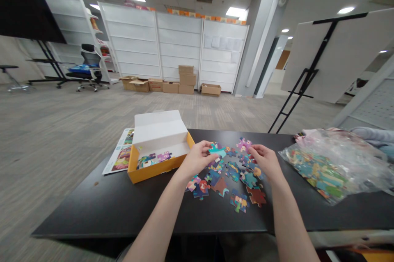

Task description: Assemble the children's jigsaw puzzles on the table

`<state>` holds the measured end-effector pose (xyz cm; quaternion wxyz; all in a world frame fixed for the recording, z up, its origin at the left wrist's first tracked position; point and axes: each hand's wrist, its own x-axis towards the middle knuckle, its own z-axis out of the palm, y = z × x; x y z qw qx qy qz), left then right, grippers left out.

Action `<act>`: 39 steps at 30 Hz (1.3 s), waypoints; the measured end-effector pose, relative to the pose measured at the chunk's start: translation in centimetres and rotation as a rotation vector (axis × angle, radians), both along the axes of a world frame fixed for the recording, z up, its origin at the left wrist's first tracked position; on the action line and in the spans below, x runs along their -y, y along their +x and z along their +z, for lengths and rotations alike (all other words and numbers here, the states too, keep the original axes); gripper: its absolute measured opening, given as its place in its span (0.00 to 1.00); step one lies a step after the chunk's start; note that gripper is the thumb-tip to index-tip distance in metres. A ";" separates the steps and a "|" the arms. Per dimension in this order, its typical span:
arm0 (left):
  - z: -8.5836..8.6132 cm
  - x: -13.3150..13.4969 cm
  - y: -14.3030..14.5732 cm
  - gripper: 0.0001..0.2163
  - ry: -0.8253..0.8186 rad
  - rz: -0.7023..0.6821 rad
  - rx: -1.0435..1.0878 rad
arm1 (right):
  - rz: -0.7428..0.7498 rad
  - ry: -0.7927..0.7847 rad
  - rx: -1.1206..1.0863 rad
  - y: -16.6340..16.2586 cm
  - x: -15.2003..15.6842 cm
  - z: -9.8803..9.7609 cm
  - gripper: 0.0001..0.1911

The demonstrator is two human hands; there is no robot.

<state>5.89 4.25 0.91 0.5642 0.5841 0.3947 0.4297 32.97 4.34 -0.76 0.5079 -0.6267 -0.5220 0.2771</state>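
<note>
Between the thumb and fingers of my left hand [200,157] is a teal jigsaw puzzle piece [217,151], held over the pile. My right hand [264,158] pinches a purple jigsaw puzzle piece [243,144] at its right edge. Below and between the hands, loose jigsaw pieces [233,170] lie spread on the black table [120,212], some overlapping. Nearest me are a piece with a small figure [239,201] and a brown piece [256,196]. Left of my left hand stands an open yellow box [158,173] with a white lid and several pieces inside.
Printed picture sheets [118,153] lie under and beside the box's left side. A clear plastic bag [335,163] of colourful pieces rests on the right of the table, with folded cloth [372,135] behind it. A whiteboard stand [303,81] is beyond the table.
</note>
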 end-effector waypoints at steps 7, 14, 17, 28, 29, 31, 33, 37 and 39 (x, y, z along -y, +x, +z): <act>-0.3 0.3 -0.1 0.19 0.005 0.018 -0.027 | -0.018 -0.041 0.491 0.3 -1.4 -2.0 0.11; -0.6 0.3 0.1 0.20 -0.003 0.031 -0.098 | 0.003 -0.007 0.408 -2.2 -0.5 -0.4 0.15; -0.7 0.4 0.5 0.19 0.006 0.016 -0.106 | 0.315 -0.027 0.123 -4.0 0.4 0.6 0.20; -1.0 0.2 1.1 0.20 -0.113 -0.055 -0.007 | 0.080 0.012 -0.019 -2.2 -0.2 0.2 0.23; -1.0 0.2 1.0 0.20 -0.112 -0.042 -0.011 | -0.055 0.020 0.038 -0.8 -0.2 -0.1 0.22; -1.1 0.1 0.9 0.21 -0.108 -0.017 -0.010 | -0.284 0.022 0.224 1.8 -0.2 -0.7 0.19; -1.1 0.0 0.8 0.21 -0.098 0.000 -0.006 | -0.404 -0.031 0.398 3.9 -0.1 -1.5 0.17; -1.3 0.0 0.6 0.21 -0.065 0.019 -0.008 | -0.403 -0.183 0.580 5.1 0.1 -2.2 0.11; -1.3 0.0 0.5 0.22 -0.050 0.031 -0.021 | -0.415 -0.205 0.633 4.7 0.1 -1.9 0.11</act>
